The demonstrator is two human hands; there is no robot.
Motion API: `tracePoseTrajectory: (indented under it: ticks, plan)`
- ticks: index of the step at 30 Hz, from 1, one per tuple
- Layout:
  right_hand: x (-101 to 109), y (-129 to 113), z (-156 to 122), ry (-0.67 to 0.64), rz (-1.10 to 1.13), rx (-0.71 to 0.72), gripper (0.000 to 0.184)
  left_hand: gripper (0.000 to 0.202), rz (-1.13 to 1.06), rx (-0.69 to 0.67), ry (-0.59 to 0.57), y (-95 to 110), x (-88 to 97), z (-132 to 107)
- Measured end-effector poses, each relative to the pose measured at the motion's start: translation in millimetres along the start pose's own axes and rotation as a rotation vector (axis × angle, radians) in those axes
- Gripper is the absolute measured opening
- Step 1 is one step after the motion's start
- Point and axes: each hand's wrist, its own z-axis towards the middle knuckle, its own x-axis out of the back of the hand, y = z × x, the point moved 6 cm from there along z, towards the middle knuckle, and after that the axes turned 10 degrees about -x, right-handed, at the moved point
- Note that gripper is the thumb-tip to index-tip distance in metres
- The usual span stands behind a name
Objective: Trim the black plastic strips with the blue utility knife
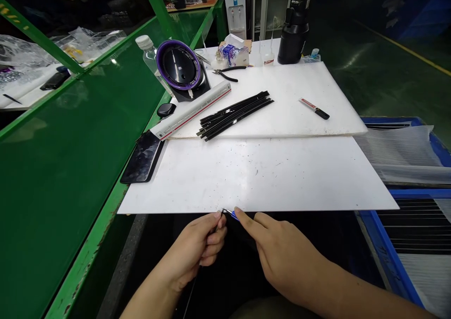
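At the table's front edge, my left hand [204,244] is closed around a thin dark strip, most of it hidden by the fingers. A thin line runs down below that hand, perhaps the strip's other end. My right hand [278,248] grips a small blue-handled tool [234,214] with a slim metal tip, its forefinger stretched along the handle. The tip meets the strip's end by my left thumb; the tool's exact kind cannot be made out. Beyond the hands, several black strips [236,114] lie in a loose bundle on a white foam sheet [292,93].
Left of the white board [264,178] lie a phone [141,157] and a long white box [193,112]. Farther back are a purple-rimmed fan [178,65], black-handled pliers [230,71], a marker [314,108] and a black flask [294,32]. Blue crates [391,253] stand at right.
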Motion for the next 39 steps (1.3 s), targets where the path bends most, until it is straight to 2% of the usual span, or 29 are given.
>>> tracePoseTrajectory:
  ticks: [12,18,24,30,39]
  plan:
    - [-10,-1,1,0.02,-0.229,0.05,0.08,0.03,-0.004,-0.005,0.014,-2,1.9,1]
    - [-5,-3,-2,0.023,-0.152,0.047,0.075,0.029,-0.021,-0.007,0.009,-2,0.5,1]
    - [-4,-3,0,0.024,-0.199,0.053,0.077,0.029,-0.016,0.002,0.013,-3,1.3,1]
    - [0,-3,1,0.028,-0.102,0.071,0.068,0.029,-0.016,-0.004,-0.004,-2,1.5,1]
    - [-1,-3,0,0.036,-0.144,0.077,0.072,0.03,-0.004,0.009,-0.005,-3,3.6,1]
